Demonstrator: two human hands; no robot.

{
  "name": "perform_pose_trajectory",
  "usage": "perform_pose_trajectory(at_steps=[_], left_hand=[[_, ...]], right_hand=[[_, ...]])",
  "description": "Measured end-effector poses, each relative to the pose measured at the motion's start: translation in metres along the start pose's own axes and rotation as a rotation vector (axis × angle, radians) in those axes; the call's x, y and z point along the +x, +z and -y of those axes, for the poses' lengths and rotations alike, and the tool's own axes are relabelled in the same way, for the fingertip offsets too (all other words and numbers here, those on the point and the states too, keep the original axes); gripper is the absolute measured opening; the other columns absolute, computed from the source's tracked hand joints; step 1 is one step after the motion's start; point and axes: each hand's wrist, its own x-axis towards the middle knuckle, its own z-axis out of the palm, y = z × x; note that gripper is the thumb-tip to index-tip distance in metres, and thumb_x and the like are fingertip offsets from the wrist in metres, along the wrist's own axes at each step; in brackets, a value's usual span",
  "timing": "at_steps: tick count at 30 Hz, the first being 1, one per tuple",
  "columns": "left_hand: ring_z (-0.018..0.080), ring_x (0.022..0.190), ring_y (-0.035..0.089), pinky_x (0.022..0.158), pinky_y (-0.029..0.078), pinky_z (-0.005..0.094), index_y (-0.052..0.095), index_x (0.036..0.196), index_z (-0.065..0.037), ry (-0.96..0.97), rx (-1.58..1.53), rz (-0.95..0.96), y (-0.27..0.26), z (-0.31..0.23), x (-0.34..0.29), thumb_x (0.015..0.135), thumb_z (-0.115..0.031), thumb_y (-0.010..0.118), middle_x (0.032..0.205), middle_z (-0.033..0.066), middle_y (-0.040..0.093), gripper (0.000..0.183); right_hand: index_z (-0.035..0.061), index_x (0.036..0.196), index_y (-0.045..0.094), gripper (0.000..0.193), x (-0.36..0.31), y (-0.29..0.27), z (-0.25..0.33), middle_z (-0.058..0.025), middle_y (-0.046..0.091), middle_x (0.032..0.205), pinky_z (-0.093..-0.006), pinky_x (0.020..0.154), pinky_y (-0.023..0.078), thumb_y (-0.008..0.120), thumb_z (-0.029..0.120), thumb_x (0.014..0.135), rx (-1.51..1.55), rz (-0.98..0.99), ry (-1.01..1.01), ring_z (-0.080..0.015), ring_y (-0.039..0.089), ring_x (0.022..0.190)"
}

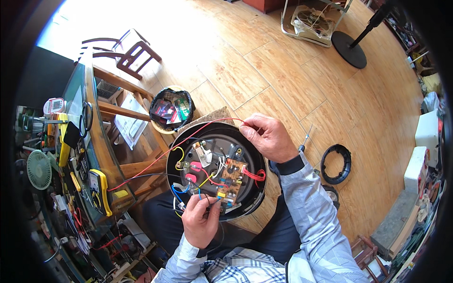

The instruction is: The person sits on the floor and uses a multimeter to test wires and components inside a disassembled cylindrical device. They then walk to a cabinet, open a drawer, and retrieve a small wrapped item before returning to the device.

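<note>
- The round black appliance point(214, 167) rests upside down on the person's lap, base cover off, internals exposed.
- Inside the housing sits a brown circuit board point(231, 177), right of centre, with red wire loops point(257, 175) at its right edge.
- Yellow, blue, white and black leads run across the left half of the cavity, near a pink-red component point(192, 178).
- The left hand point(200, 219) is at the near rim of the appliance. Its fingers are pinched closed on a thin black probe lead, tip pointed at the lower edge of the circuit board.
- The right hand point(269, 137) is at the far right rim. Thumb and forefinger are closed on a red probe lead point(188, 137), which runs left across the housing toward the tabletop.
- A yellow multimeter point(101, 191) lies on the glass tabletop point(80, 101) at the person's left, beside other tools and a second yellow-framed meter point(63, 137).
- A small green fan point(38, 169) stands at the left edge of the tabletop.
- A black-lined waste bin point(171, 111) stands on the wooden floor point(283, 66), just beyond the appliance.
- A black ring-shaped part point(336, 163) lies on the floor to the right; a screwdriver point(304, 140) lies between it and the right hand.
- A round black stand base point(349, 49) and a fan guard point(311, 21) are well apart, at the far side of the floor.
</note>
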Motion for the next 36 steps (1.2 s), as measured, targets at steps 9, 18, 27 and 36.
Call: perform_pose_trajectory(at_steps=[9,18,27,36], left_hand=[[0.0228,0.071,0.063,0.062,0.051,0.0314,0.070,0.101,0.003,-0.015,0.037,0.022,0.000,-0.001,0.001,0.090,0.005,0.077,0.092,0.0116,0.062,0.013],[0.0139,0.071,0.062,0.062,0.050,0.0252,0.073,0.117,0.003,-0.056,-0.022,-0.001,-0.019,0.004,-0.012,0.096,0.002,0.074,0.097,0.0098,0.067,0.022],[0.0136,0.078,0.063,0.069,0.050,0.0262,0.071,0.112,0.006,-0.101,-0.095,-0.228,-0.055,0.033,-0.036,0.102,-0.002,0.069,0.092,0.0103,0.068,0.013],[0.0108,0.078,0.064,0.071,0.052,0.0264,0.072,0.114,0.004,-0.265,-0.010,-0.233,-0.080,0.066,-0.064,0.102,-0.008,0.070,0.091,0.0064,0.071,0.017]], right_hand=[[-0.0022,0.097,0.075,0.016,-0.001,0.001,0.002,-0.0129,0.067,0.081,-0.0350,0.065,0.051,0.074,0.014,0.098,0.007,0.015,0.057,-0.0201,0.065,0.071],[-0.0029,0.102,0.077,0.018,0.002,0.001,-0.003,-0.0111,0.070,0.086,-0.0326,0.068,0.053,0.075,0.015,0.097,-0.066,-0.027,0.015,-0.0179,0.067,0.075],[-0.0020,0.105,0.077,0.022,0.010,0.015,-0.028,-0.0144,0.074,0.096,-0.0337,0.072,0.057,0.075,0.018,0.096,-0.146,-0.113,0.106,-0.0235,0.072,0.080],[-0.0034,0.107,0.076,0.023,0.020,0.032,-0.035,-0.0110,0.076,0.086,-0.0297,0.072,0.055,0.071,0.018,0.101,0.046,-0.114,0.108,-0.0115,0.068,0.078]])
